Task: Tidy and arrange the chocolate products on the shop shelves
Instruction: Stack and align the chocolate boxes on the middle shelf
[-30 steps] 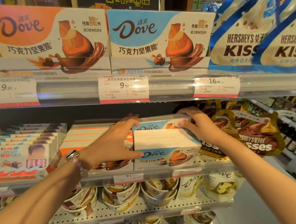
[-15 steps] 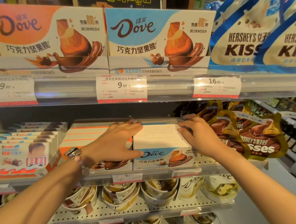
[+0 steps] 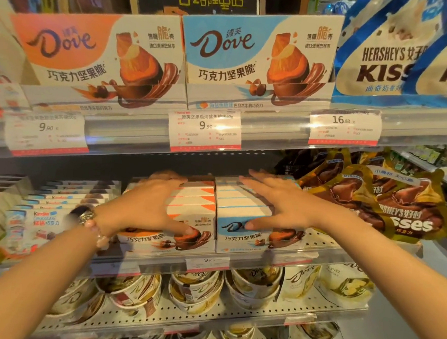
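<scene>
The blue Dove boxes, stacked askew a second ago, now sit level at the shelf front edge beside the orange Dove boxes. Right hand lies flat, released, on blue; left hand likewise on orange. This row looks squared.

Orange-and-white Dove boxes sit beside blue-and-white Dove boxes, with gold-and-brown Hershey's bags, white-and-blue Kinder boxes, and red-edged white price tags.
</scene>
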Available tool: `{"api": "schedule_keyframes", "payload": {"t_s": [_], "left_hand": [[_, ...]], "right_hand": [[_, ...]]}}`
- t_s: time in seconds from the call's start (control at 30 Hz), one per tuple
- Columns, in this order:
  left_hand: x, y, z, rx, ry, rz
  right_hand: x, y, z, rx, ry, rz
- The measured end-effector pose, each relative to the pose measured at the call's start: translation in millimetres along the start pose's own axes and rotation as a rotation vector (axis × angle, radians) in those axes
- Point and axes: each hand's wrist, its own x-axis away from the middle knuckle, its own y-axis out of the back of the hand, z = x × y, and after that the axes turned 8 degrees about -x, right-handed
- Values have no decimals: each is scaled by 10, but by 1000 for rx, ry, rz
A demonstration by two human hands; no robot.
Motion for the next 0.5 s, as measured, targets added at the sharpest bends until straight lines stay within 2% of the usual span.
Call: {"api": "schedule_keyframes", "payload": {"t_s": [0.13,0.23,0.33,0.5], "left_hand": [[72,-18,95,-1,27,6],[89,-19,88,34,44,20],[6,-75,118,-122,112,61],[-55,-7,104,148,28,141]], "right_hand": [[-138,-96,47,52,52,36],[-168,-174,46,99,61,-8],[-172,-181,57,93,68,-31],[-186,-192,45,65,57,-45]]}}
